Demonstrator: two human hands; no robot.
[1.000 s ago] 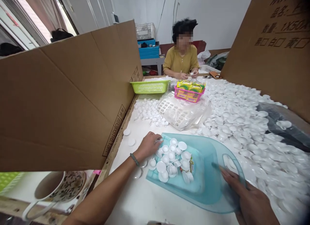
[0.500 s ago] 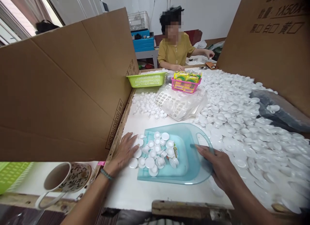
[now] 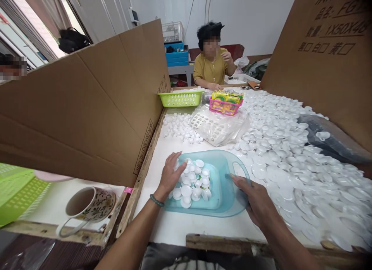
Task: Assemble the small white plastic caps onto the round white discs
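Cupping loosely, unclenched, left hand [image 3: 171,174] is nearer the white discs [image 3: 186,191], mostly right of it in the blue scoop [image 3: 225,165]; scoop lies on the surface [image 3: 174,231], long axis left-right, right hand [image 3: 256,198] gripping its handle end.

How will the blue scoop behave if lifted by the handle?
The blue scoop looks like thin, see-through plastic, so probably light and fairly stiff. White pieces lie bunched away from the right hand, so that end may dip. They look smooth and loose, so some could slide.
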